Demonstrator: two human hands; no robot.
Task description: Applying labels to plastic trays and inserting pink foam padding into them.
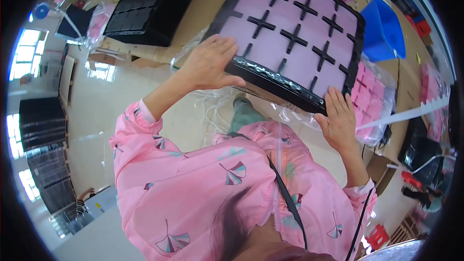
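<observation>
A black plastic tray (270,73) lies at the table's near edge, divided by black cross-shaped ribs. Pink pads (275,35) fill its compartments. My left hand (212,63) is open and rests on the tray's near left corner, with its fingers stretched over the rim and its thumb along the front side. At the near right corner, my right hand (338,118) lies with straight fingers on the rim and its thumb apart against the front wall. Whatever lies under the tray is hidden.
A stack of black trays (150,7) stands to the left on the table (195,17). To the right are a blue bin (382,31) and a bag of pink pads (369,101). Clear plastic film (285,114) hangs at the near edge. Black stacks (43,123) stand far left.
</observation>
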